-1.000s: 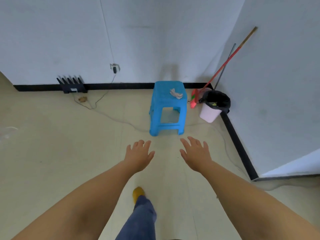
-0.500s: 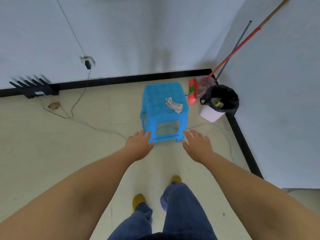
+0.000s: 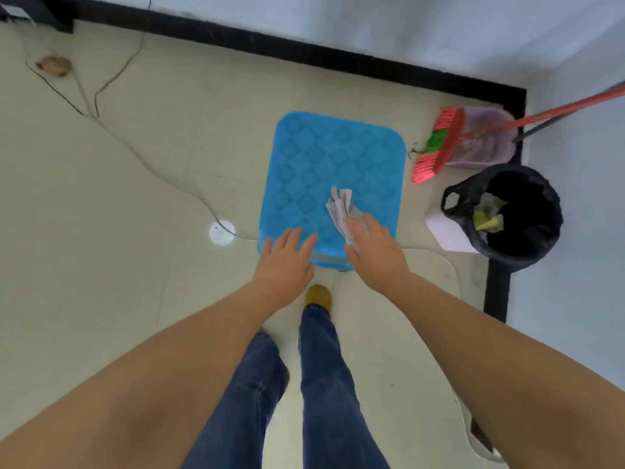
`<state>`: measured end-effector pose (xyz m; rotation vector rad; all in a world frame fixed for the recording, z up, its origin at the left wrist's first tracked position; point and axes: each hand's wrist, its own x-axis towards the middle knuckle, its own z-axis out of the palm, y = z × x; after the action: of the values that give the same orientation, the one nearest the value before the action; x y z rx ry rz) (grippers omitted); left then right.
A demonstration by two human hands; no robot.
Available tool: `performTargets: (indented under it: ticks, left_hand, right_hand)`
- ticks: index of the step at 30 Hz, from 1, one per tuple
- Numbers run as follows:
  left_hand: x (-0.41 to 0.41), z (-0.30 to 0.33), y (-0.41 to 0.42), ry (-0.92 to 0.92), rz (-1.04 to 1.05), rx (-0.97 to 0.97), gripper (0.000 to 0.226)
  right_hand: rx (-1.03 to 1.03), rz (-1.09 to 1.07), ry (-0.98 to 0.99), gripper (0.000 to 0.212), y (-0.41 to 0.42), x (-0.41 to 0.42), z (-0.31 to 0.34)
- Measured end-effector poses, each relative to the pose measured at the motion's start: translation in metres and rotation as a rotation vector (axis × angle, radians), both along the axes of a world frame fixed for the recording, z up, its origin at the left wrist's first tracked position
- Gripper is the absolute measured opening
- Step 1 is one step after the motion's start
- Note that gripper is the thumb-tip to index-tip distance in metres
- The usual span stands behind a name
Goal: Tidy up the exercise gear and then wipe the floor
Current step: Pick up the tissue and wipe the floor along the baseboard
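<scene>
A crumpled grey-white cloth lies on top of a blue plastic stool that stands on the pale floor near the room's corner. My right hand reaches over the stool and its fingers lie on the near end of the cloth, covering it. My left hand hovers with straight, spread fingers above the stool's near edge and holds nothing. No exercise gear is in view.
A bin with a black bag stands right of the stool. Behind it a red broom leans over a lilac dustpan. Thin cables run across the floor at left. Black skirting lines the walls.
I have stepped up to the stool and now look straight down on it. My right hand has moved forward onto the cloth, and my left hand has come over the stool's near edge.
</scene>
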<state>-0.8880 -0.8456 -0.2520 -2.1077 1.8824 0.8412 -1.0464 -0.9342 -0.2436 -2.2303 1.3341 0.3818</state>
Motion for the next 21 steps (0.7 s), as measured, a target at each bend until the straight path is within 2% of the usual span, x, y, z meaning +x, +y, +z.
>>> performTargets:
  ticks: [5,10,13,17,21]
  left_hand:
    - [0.001,-0.068,0.000,-0.098,-0.075,-0.118,0.070]
    - [0.009,-0.089,0.013,-0.149,-0.147,-0.192,0.089]
    - [0.013,-0.068,0.004,-0.132,-0.177,-0.090,0.084]
    - [0.028,-0.012,-0.019,0.013,-0.074,0.167,0.054]
    - [0.063,0.055,-0.001,0.050,0.149,0.113,0.039]
  right_hand:
    - [-0.197,-0.047,0.075,0.055,-0.024,0.012,-0.063]
    - [-0.406,0.002,0.058,0.041,-0.035,0.018,-0.076]
    - [-0.144,0.034,0.137,0.045,-0.053,0.024,-0.056]
    - [-0.017,0.015,0.078,0.034,-0.060,0.034,-0.010]
    - [0.027,0.066,-0.034,0.030,-0.044,0.068,0.054]
